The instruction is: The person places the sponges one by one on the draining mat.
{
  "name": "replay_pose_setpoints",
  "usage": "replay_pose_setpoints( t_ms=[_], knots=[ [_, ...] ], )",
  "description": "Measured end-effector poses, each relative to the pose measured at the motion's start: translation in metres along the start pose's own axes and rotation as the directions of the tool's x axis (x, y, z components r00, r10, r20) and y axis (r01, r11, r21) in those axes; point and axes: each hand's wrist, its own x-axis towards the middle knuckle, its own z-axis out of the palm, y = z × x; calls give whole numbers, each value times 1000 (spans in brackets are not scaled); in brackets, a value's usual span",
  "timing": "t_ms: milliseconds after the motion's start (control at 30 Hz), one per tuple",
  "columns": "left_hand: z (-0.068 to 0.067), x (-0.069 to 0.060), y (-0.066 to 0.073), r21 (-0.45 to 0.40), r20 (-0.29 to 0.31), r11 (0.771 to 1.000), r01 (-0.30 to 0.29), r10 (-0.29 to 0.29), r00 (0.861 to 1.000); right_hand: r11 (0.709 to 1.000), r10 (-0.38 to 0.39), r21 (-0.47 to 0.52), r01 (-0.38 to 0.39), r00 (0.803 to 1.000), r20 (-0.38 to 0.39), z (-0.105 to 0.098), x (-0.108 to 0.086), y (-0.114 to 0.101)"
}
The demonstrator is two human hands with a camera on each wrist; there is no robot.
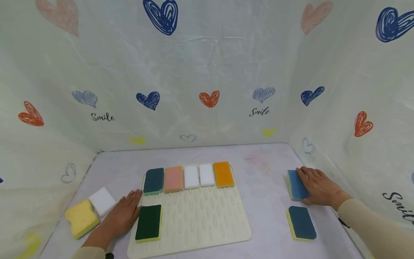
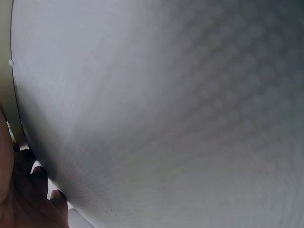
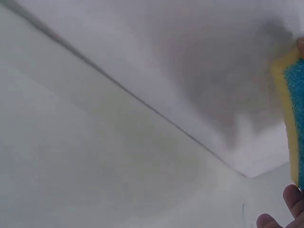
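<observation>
My right hand (image 1: 321,184) grips a blue sponge (image 1: 297,185) at the table's right side. Its thumb and fingers are at opposite ends of that sponge, whose yellow foam layer (image 3: 283,90) shows in the right wrist view. Nearer to me lies a dark blue sponge (image 1: 302,223) with a yellow underside. My left hand (image 1: 121,216) rests with extended fingers at the left edge of a cream ribbed mat (image 1: 200,219), holding nothing. Right beside it on the mat is a dark green sponge (image 1: 148,223). In the left wrist view only some fingers (image 2: 35,187) appear, dark against the tabletop.
Along the mat's far edge sit a blue-green sponge (image 1: 153,181), a pink sponge (image 1: 174,179), two white sponges (image 1: 191,177) and an orange sponge (image 1: 223,175). Left of my left hand lie another white sponge (image 1: 102,201) and a wavy yellow sponge (image 1: 82,218). Heart-printed sheeting (image 1: 226,72) surrounds the table.
</observation>
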Motion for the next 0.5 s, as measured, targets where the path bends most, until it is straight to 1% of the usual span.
replay_pose_setpoints(
  t_ms=[167, 367, 500],
  knots=[
    [0, 0, 0, 5, -5, 1000, 2, -2, 1000, 1000, 5, -12, -6, 999, -47, -1, 10, -9],
    [1, 0, -1, -1, -13, 1000, -11, 11, 1000, 1000, -2, -11, 1, 997, -79, -9, 27, -21],
    [1, 0, -1, 2, -21, 1000, -11, 11, 1000, 1000, -6, 3, 6, 996, -84, -17, 41, -32]
  ],
)
